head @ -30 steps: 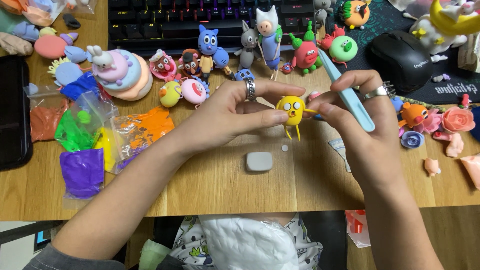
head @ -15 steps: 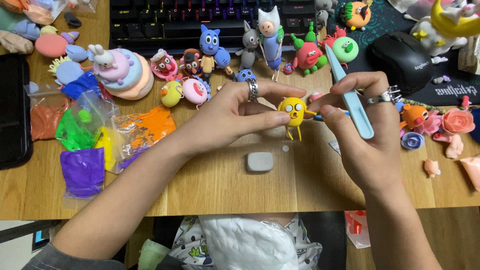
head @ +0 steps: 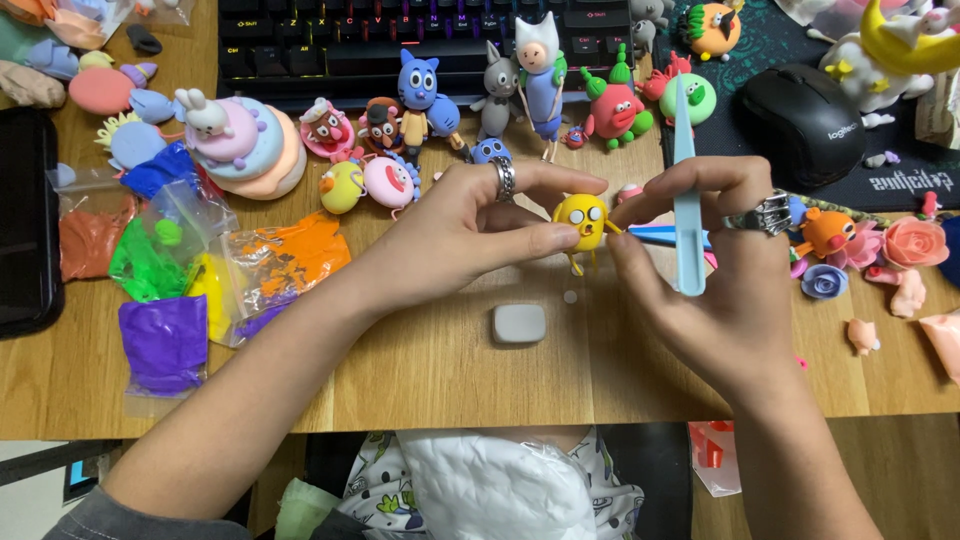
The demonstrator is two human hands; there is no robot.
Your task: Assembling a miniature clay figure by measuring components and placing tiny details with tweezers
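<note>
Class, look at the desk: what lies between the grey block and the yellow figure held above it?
In the head view, only a tiny pale clay dot on bare wood lies between the grey block and the yellow figure.

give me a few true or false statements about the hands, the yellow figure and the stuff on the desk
1. The left hand holds the yellow figure between thumb and fingers. True.
2. The right hand holds a red knife. False: it holds a light blue tool, blade pointing up.
3. A grey block lies on the table below the figure. True.
4. The mouse sits left of the keyboard. False: it sits to the right.
5. Both hands wear no rings. False: each hand shows a ring.
6. The purple clay bag lies at the left. True.
</note>
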